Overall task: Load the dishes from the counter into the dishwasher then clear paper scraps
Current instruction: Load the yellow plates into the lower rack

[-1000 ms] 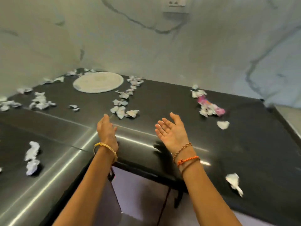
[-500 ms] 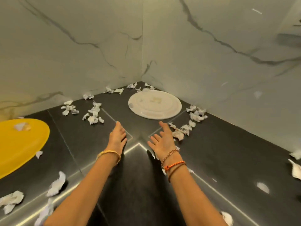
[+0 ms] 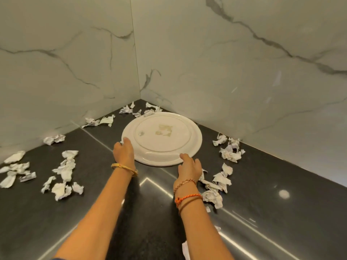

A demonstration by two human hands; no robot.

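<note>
A white plate (image 3: 162, 138) lies upside down and flat on the black counter (image 3: 262, 184), in the corner where two marble walls meet. My left hand (image 3: 124, 152) rests against the plate's left rim with the fingers bent over the edge. My right hand (image 3: 188, 166) touches the front right rim with its fingertips. Neither hand has lifted the plate. Crumpled paper scraps (image 3: 63, 171) lie scattered on the counter to the left, more paper scraps (image 3: 216, 182) sit just right of my right hand, and a few paper scraps (image 3: 139, 110) lie behind the plate.
The marble walls (image 3: 225, 72) close off the counter just behind and to both sides of the plate. Another cluster of paper scraps (image 3: 229, 149) sits by the right wall. Bare counter lies between my forearms.
Both hands have reached forward from mid-counter to the plate's rim. The view has moved closer to the corner, and the yellow plate at the left is out of view.
</note>
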